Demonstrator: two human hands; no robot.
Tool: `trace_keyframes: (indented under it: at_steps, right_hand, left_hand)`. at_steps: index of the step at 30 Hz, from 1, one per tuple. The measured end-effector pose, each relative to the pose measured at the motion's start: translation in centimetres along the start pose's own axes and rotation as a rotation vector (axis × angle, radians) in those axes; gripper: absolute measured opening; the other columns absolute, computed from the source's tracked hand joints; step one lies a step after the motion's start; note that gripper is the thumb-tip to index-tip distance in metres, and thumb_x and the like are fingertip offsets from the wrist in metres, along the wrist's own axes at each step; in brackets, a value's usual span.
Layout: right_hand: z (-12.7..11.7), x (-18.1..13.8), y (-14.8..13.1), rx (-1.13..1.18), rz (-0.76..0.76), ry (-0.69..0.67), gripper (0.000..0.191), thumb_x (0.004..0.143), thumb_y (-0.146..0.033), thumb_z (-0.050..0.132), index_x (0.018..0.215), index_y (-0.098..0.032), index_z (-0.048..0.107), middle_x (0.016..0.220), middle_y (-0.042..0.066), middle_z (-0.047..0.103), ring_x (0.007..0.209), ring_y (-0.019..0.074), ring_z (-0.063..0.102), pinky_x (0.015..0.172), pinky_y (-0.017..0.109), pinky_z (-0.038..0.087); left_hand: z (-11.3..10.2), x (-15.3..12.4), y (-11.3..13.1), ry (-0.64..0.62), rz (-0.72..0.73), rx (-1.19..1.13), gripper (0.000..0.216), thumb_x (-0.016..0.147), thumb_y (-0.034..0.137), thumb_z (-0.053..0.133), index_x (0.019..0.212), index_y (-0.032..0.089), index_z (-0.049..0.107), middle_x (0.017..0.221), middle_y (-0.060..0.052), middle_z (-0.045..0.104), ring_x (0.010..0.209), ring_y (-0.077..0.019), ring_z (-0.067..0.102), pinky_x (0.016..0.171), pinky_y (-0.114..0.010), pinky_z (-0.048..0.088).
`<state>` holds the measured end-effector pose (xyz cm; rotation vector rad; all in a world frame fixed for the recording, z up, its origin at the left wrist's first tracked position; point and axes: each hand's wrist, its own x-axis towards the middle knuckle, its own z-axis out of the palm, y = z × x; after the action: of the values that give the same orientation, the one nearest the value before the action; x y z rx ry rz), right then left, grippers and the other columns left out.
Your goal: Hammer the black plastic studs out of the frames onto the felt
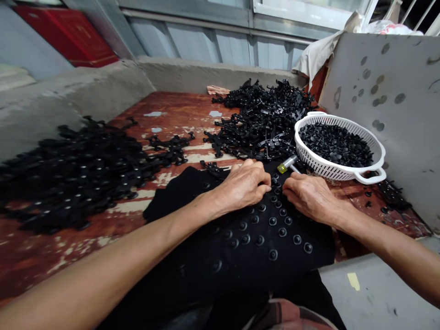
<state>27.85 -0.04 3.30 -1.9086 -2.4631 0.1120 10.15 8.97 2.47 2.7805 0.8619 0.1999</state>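
Fingers (289,187) by hammer (288,163), white basket (318,160), black discs (336,145) inside

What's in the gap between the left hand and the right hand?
The head view shows several small round black cups on the black cloth.

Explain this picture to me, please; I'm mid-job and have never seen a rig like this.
There's no machine: these are a person's bare left hand and right hand, seen from a camera worn on their head. Both are over black cloth dotted with small round parts. The worn reddish surface bears a left pile and a far pile of black pieces. A white basket holds more. A yellow-tipped hammer is beside the right hand; I can't tell what either hand grips.
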Motion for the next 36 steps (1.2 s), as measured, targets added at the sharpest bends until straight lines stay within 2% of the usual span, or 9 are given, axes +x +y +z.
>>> trace_keyframes:
  at_steps: [4, 9, 14, 19, 22, 25, 30, 33, 36]
  right_hand:
    - [0.5, 0.7, 0.7, -0.036, 0.086, -0.025, 0.023, 0.096, -0.030, 0.062, 0.114, -0.016, 0.064, 0.110, 0.006, 0.068, 0.087, 0.0192, 0.069, 0.075, 0.038, 0.059]
    - [0.2, 1.2, 0.6, -0.039, 0.104, 0.027, 0.018, 0.098, -0.026, 0.058, 0.111, -0.015, 0.064, 0.107, 0.006, 0.067, 0.085, 0.0187, 0.067, 0.074, 0.036, 0.057]
    - [-0.2, 1.6, -0.2, 0.021, -0.056, 0.078, 0.016, 0.097, -0.019, 0.051, 0.103, -0.017, 0.065, 0.103, 0.007, 0.065, 0.082, 0.0183, 0.063, 0.064, 0.028, 0.045]
    - [0.6, 2.8, -0.1, 0.051, -0.086, 0.121, 0.023, 0.091, -0.008, 0.047, 0.098, -0.017, 0.067, 0.088, 0.006, 0.066, 0.067, 0.0189, 0.058, 0.052, 0.028, 0.033]
    - [1.1, 2.9, 0.4, 0.098, -0.102, 0.162, 0.023, 0.088, -0.007, 0.049, 0.099, -0.019, 0.066, 0.088, 0.005, 0.066, 0.070, 0.0178, 0.059, 0.057, 0.027, 0.038]
    - [1.4, 2.6, 1.0, 0.156, -0.087, 0.250, 0.024, 0.092, -0.011, 0.048, 0.106, -0.019, 0.066, 0.092, 0.005, 0.065, 0.076, 0.0182, 0.061, 0.066, 0.028, 0.044]
    - [2.0, 1.8, 3.2, 0.226, 0.030, 0.442, 0.026, 0.095, -0.018, 0.042, 0.106, -0.016, 0.066, 0.093, 0.011, 0.061, 0.084, 0.0251, 0.061, 0.076, 0.037, 0.047]
    - [2.7, 1.3, 4.5, 0.283, 0.044, 0.446, 0.022, 0.094, -0.018, 0.045, 0.101, -0.018, 0.066, 0.090, 0.009, 0.062, 0.083, 0.0258, 0.062, 0.077, 0.040, 0.049]
    - [3.4, 0.7, 5.3, 0.337, 0.020, 0.408, 0.024, 0.092, -0.020, 0.049, 0.111, -0.018, 0.063, 0.098, 0.011, 0.063, 0.092, 0.0281, 0.063, 0.083, 0.043, 0.050]
  left_hand:
    - [0.2, 0.5, 0.7, -0.024, -0.032, 0.021, 0.021, 0.088, 0.025, 0.050, 0.082, 0.019, 0.069, 0.090, -0.007, 0.061, 0.091, -0.0244, 0.052, 0.082, -0.042, 0.040]
    - [-0.3, 0.4, -0.1, 0.036, -0.060, -0.016, 0.025, 0.091, 0.033, 0.046, 0.082, 0.019, 0.064, 0.083, -0.005, 0.060, 0.085, -0.0224, 0.052, 0.078, -0.038, 0.041]
    - [-1.5, -0.5, -2.4, 0.017, -0.015, -0.096, 0.023, 0.091, 0.030, 0.044, 0.091, 0.020, 0.065, 0.089, -0.004, 0.063, 0.090, -0.0214, 0.055, 0.085, -0.037, 0.041]
    - [-1.1, -0.5, -2.2, 0.000, 0.002, 0.011, 0.015, 0.088, 0.024, 0.049, 0.090, 0.022, 0.063, 0.090, -0.003, 0.065, 0.089, -0.0215, 0.057, 0.085, -0.037, 0.040]
    - [-0.8, -0.1, -2.1, -0.001, 0.016, 0.027, 0.016, 0.090, 0.021, 0.045, 0.087, 0.021, 0.062, 0.084, -0.002, 0.066, 0.083, -0.0207, 0.058, 0.081, -0.036, 0.041]
    - [-0.9, 0.2, -2.3, -0.002, 0.031, -0.059, 0.018, 0.090, 0.024, 0.046, 0.092, 0.021, 0.063, 0.085, -0.002, 0.068, 0.082, -0.0200, 0.060, 0.078, -0.034, 0.042]
    - [-1.2, 0.5, -1.8, -0.049, 0.008, 0.025, 0.016, 0.084, 0.019, 0.050, 0.083, 0.020, 0.065, 0.080, -0.003, 0.067, 0.081, -0.0212, 0.061, 0.076, -0.034, 0.042]
    - [-1.3, 1.0, -1.4, -0.046, -0.024, 0.078, 0.019, 0.084, 0.016, 0.048, 0.077, 0.020, 0.065, 0.075, -0.004, 0.065, 0.076, -0.0214, 0.060, 0.072, -0.034, 0.040]
    - [-1.4, 1.6, -1.5, -0.028, -0.045, 0.052, 0.019, 0.084, 0.017, 0.048, 0.082, 0.021, 0.066, 0.077, -0.004, 0.066, 0.078, -0.0219, 0.060, 0.073, -0.035, 0.041]
